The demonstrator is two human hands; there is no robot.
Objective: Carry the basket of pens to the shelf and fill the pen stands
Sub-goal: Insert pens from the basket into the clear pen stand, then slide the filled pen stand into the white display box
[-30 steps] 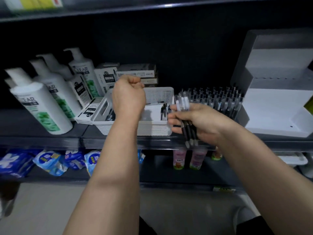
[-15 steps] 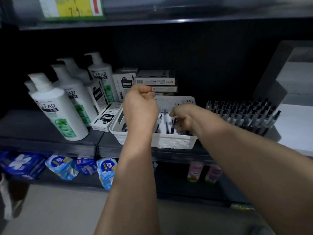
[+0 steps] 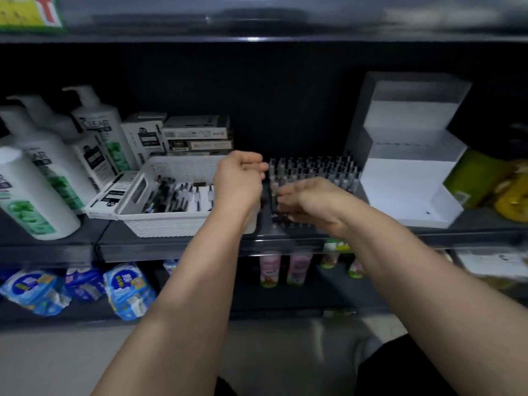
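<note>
A white plastic basket [image 3: 171, 224] stands on the dark shelf with several black-and-white pens [image 3: 177, 195] lying in it. To its right is the pen stand [image 3: 314, 170], packed with upright pens. My right hand [image 3: 314, 201] grips a small bundle of pens [image 3: 275, 192] upright at the stand's front left corner. My left hand [image 3: 240, 184] is curled just left of that bundle, over the basket's right end. Its fingertips pinch the top of one pen. The bundle's lower ends are hidden behind my right fingers.
White shampoo pump bottles [image 3: 37, 190] and small boxes [image 3: 197, 132] crowd the shelf left of and behind the basket. A white stepped display box [image 3: 405, 178] stands right of the pen stand, with yellow-green packs [image 3: 491, 184] beyond it. The lower shelf holds blue packets [image 3: 125, 290] and pink bottles [image 3: 270, 270].
My right hand has come out of the basket with pens and moved right to the stand's front corner. My left hand has shifted right along with it, from above the basket's middle.
</note>
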